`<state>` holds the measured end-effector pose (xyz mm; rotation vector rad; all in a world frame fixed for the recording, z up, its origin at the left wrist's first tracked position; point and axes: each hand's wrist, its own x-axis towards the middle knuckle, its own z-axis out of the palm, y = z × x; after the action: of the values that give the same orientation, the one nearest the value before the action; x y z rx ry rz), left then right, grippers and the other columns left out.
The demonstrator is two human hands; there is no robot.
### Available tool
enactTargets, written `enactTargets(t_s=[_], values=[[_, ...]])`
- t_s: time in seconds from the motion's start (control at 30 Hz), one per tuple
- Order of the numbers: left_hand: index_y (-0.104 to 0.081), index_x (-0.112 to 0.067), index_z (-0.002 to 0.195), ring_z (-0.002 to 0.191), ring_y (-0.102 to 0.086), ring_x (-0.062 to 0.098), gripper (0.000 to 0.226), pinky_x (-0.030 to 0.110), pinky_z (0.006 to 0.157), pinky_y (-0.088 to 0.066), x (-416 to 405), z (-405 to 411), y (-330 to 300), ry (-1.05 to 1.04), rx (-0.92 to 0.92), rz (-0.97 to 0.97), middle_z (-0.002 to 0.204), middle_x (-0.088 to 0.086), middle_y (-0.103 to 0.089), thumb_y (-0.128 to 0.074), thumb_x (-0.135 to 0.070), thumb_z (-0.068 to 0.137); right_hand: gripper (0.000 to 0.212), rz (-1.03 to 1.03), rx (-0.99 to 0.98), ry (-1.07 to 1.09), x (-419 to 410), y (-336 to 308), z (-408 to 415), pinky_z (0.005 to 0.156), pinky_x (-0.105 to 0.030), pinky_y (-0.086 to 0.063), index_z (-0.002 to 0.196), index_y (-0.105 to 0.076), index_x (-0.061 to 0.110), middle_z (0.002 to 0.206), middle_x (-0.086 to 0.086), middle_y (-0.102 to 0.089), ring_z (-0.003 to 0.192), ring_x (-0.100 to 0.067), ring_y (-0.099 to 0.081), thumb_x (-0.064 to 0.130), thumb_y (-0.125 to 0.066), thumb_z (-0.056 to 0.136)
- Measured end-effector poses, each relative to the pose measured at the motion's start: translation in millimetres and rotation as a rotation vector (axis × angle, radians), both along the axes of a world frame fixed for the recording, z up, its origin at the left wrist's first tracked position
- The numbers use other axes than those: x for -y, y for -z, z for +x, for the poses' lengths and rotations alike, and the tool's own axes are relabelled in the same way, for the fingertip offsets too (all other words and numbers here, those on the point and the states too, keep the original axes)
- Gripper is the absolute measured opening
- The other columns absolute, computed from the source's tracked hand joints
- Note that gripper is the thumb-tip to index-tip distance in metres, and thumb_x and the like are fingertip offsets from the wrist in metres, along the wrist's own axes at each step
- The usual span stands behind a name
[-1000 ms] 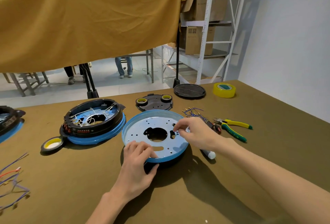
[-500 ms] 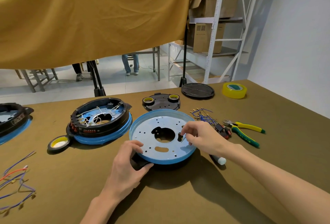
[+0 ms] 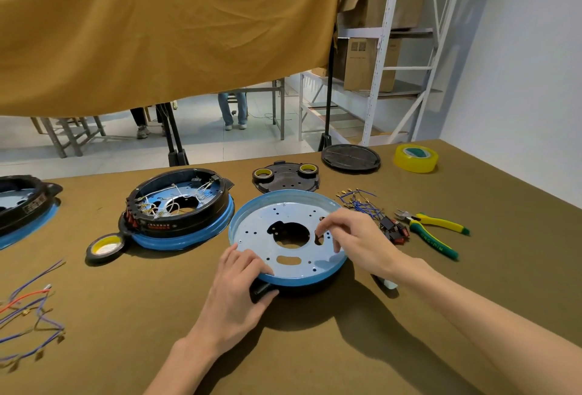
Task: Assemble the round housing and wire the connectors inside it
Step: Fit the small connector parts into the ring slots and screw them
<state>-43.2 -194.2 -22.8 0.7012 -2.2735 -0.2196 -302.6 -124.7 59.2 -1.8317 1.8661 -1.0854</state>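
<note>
Your blue plate (image 3: 285,261) sits mid-bench (image 3: 315,347). It looks thin, stiff and light, so hold its rim. Your left hand (image 3: 237,287) grips the near rim. Your right hand (image 3: 352,239) pinches at a hole; I can't tell what's in it. I count two more housings (image 3: 179,209) and one pliers (image 3: 436,232).
</note>
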Motion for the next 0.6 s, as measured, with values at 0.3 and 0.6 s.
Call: enactTargets(t_s=[0.3, 0.6], values=[[-0.057, -0.034, 0.096, 0.094, -0.056, 0.014, 0.026, 0.038, 0.077, -0.05, -19.1, -17.2, -64.7, -0.022, -0.441, 0.3, 0.095, -0.016, -0.057, -0.07, -0.052, 0.082, 0.035, -0.585, 0.221, 0.399, -9.9, -36.8, -13.2, 0.077, -0.015, -0.045, 0.101, -0.073, 0.018, 0.097, 0.0, -0.067, 0.09, -0.01, -0.06, -0.002, -0.045, 0.102], [-0.07, -0.007, 0.085, 0.077, -0.064, 0.035, 0.053, 0.044, 0.068, -0.055, -16.5, -23.9, -93.6, -0.115, -0.826, 0.842, 0.082, 0.01, -0.074, -0.058, -0.058, 0.093, 0.035, -0.431, 0.224, 0.427, -9.2, -33.5, -11.4, 0.09, -0.032, -0.052, 0.094, -0.073, 0.022, 0.101, 0.0, -0.07, 0.098, -0.011, -0.063, 0.001, -0.045, 0.101]])
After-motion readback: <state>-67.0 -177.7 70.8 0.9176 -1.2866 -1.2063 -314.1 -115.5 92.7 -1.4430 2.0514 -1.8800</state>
